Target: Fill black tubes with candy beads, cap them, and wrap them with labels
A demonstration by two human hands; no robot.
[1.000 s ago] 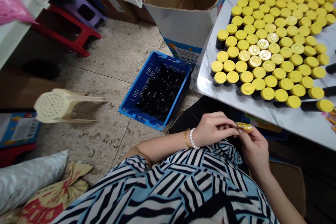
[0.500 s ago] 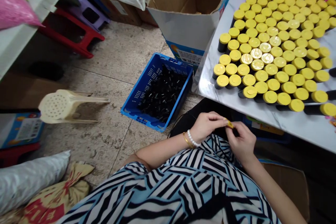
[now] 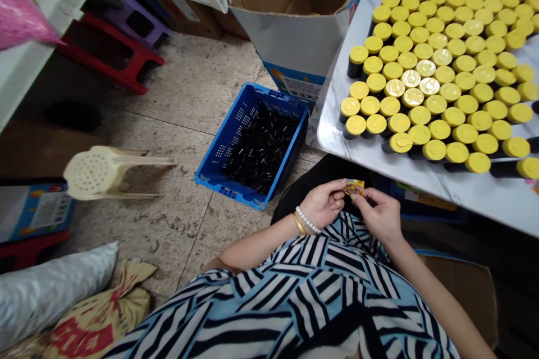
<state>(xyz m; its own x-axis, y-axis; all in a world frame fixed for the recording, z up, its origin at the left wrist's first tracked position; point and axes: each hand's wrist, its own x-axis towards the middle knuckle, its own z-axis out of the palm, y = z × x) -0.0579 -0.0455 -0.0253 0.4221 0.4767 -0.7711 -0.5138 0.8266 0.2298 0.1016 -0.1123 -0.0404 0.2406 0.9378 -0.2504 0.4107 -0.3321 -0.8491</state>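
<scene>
Between both hands, above my lap, is a small yellow printed label (image 3: 355, 187) with a dark pattern on its face. My left hand (image 3: 325, 202), with a pearl bracelet and a gold bangle at the wrist, pinches its left end. The right end is pinched by the thumb and fingers of my right hand (image 3: 382, 213). Just beyond my hands, several black cylinders with yellow caps (image 3: 437, 104) stand in close rows on a marbled white table (image 3: 337, 137). A few along the near side lie tilted or on their sides.
On the floor, a blue plastic basket (image 3: 202, 173) holds many small black pieces (image 3: 261, 151). Behind it stands an open cardboard carton (image 3: 286, 39). A cream stool (image 3: 90, 173) lies tipped to the left, near sacks (image 3: 101, 308) and a red stool (image 3: 122, 61).
The label has turned so that its printed face shows, and it has come slightly left and lower. My right hand has shifted left with it. The view has moved a little.
</scene>
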